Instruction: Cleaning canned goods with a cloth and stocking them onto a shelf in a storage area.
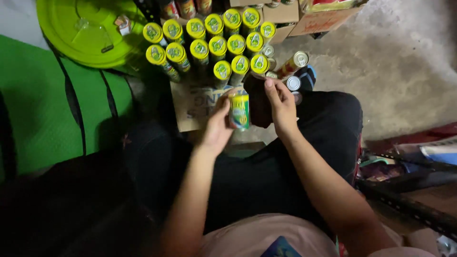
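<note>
Your left hand (216, 128) grips can (239, 111) upright, long axis vertical; your right hand (281, 104) just beside it, fingers curled, pinching dark cloth (257, 107); can rows (209, 45) stand ahead on cardboard (190, 112)

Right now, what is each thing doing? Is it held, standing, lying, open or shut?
Green and yellow can: upright, held in the left hand.
Dark cloth: held in the right hand, beside the can.
Yellow-topped cans: standing close together on flattened cardboard, tops sealed.
Silver-topped cans: tilted or lying beside them.
Green lid: lying flat.
Cardboard boxes: open.
</note>
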